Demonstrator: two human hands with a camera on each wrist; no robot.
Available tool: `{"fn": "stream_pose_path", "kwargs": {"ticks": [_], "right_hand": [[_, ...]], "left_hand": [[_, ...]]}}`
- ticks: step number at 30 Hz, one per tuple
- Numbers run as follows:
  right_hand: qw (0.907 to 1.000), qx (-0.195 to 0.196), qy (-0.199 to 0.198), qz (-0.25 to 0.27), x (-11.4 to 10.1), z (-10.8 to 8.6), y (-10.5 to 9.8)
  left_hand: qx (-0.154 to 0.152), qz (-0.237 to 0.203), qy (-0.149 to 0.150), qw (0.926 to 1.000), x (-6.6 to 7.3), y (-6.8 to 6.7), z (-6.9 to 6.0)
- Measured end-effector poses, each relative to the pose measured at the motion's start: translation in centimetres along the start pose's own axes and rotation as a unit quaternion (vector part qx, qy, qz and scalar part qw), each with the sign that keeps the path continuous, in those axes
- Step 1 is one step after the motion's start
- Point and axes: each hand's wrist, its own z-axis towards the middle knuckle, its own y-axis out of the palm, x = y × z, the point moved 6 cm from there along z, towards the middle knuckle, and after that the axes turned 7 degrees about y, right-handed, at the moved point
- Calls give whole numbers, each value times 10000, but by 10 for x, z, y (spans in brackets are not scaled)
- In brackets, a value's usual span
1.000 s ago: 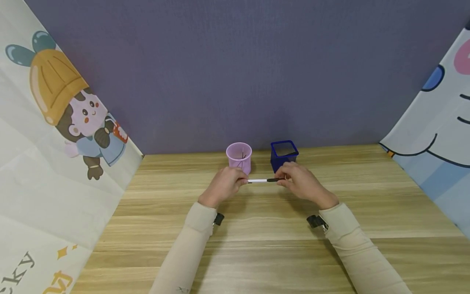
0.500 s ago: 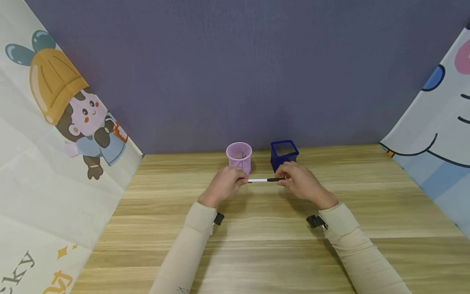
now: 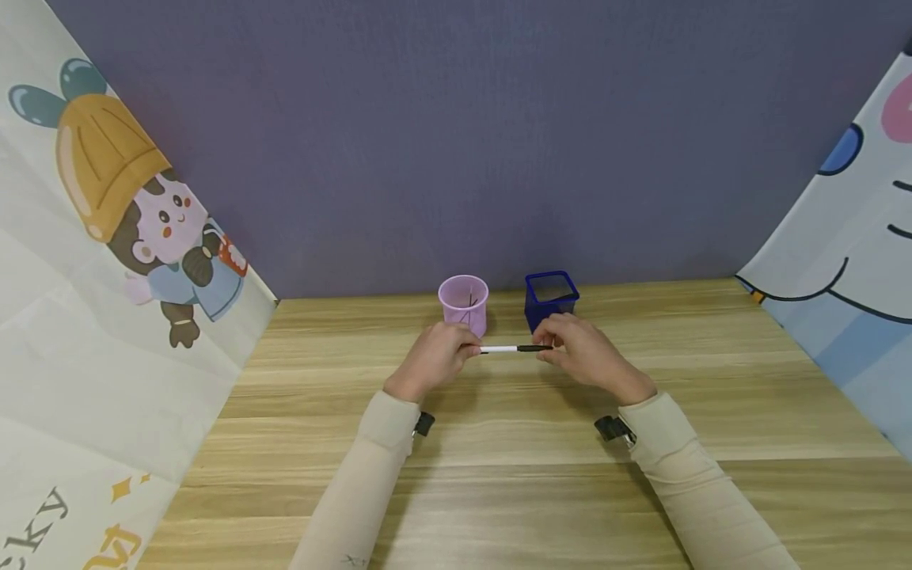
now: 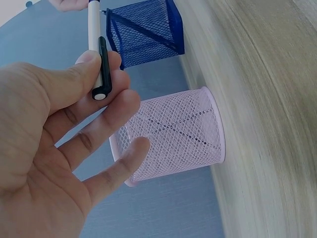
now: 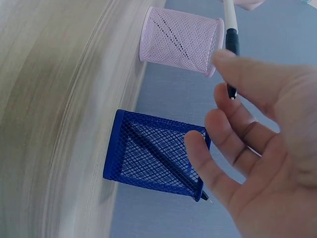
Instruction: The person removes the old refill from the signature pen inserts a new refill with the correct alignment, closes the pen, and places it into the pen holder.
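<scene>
A white pen with black ends [image 3: 500, 349] lies level between both hands, above the table. My left hand [image 3: 436, 358] pinches its clip end between thumb and fingers; in the left wrist view the black clip [image 4: 104, 69] faces up beside the thumb. My right hand [image 3: 586, 355] pinches the black grip [image 5: 232, 43] near the tip. Behind the left hand stands a pink round mesh cup [image 3: 464, 294] with thin dark sticks inside. A blue square mesh holder [image 3: 552, 290] stands behind the right hand, and a dark pen [image 5: 161, 157] leans inside it.
The wooden table [image 3: 499, 475] runs under both forearms. A grey-purple panel [image 3: 456, 142] rises behind the cups. Cartoon-printed sheets stand at the left [image 3: 71, 317] and right [image 3: 855, 317].
</scene>
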Motion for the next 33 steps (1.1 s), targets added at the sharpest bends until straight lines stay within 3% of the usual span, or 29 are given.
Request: {"fn": "stream_pose_path", "kwargs": {"ticks": [16,33], "right_hand": [[9995,-306,51,46,4,-1,-2],[10000,-57,12,-58,3,-3,-5]], "left_hand": [[-74,-21,-53,10000,-2,0,0],[-22,-7,-7,10000,-2,1,1]]}}
